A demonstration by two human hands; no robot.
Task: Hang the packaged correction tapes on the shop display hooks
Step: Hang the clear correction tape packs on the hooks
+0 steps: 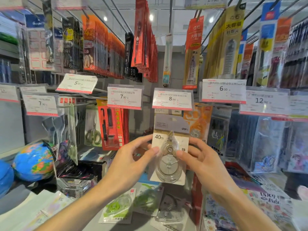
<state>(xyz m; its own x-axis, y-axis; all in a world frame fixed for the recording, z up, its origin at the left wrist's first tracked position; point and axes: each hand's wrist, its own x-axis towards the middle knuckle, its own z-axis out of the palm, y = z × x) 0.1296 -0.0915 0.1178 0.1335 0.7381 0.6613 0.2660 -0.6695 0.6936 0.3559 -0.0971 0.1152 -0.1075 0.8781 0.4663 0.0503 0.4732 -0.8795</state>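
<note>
Now | your left hand (133, 157) and right hand (198, 157) pinch the grey-and-cream carded correction tape pack (170, 147) by its side edges | long axis upright, grey header topmost, under the 8.00 price tag (172, 99).

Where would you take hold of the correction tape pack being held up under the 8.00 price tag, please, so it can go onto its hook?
Probably by the card's two side edges at mid-height, as the left hand and right hand pinch the correction tape pack now. The flat upright card offers thin edges either side of the bulging blister, and this leaves its grey top strip free below the 8.00 price tag.
</note>
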